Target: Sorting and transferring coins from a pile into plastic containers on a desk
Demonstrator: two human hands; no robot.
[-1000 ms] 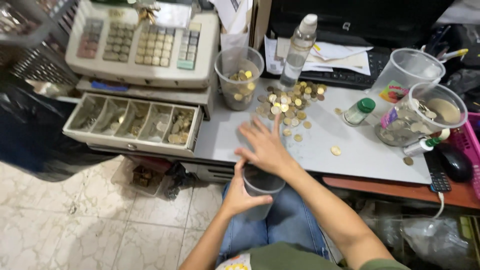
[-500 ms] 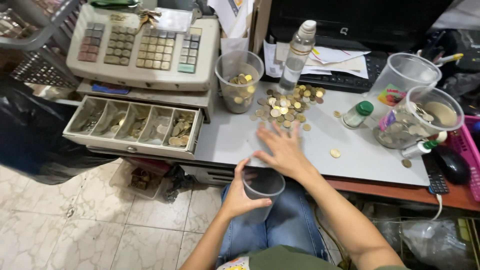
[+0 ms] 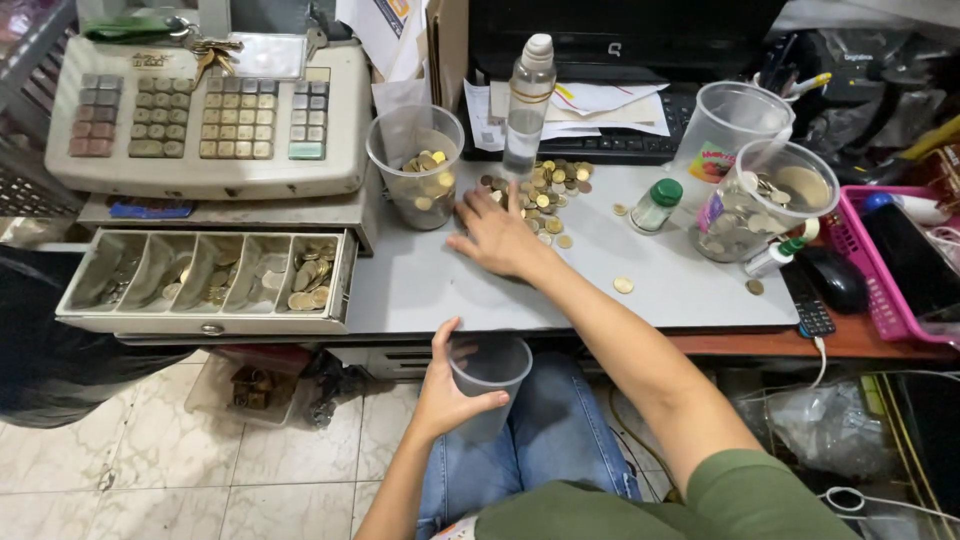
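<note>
Plastic cup (image 3: 490, 372) — in left hand (image 3: 445, 400) — looks empty.

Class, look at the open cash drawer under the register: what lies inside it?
The cash drawer has five compartments holding coins, most piled in the rightmost. The left compartments look sparser. Its back, under the cash register, is hidden.

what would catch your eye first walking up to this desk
A loose pile of coins at the back of the grey desktop, with the right hand spread at its near edge. Below the desk edge, the left hand grips a clear plastic cup. On the left, an open coin drawer sits under the cash register.
</note>
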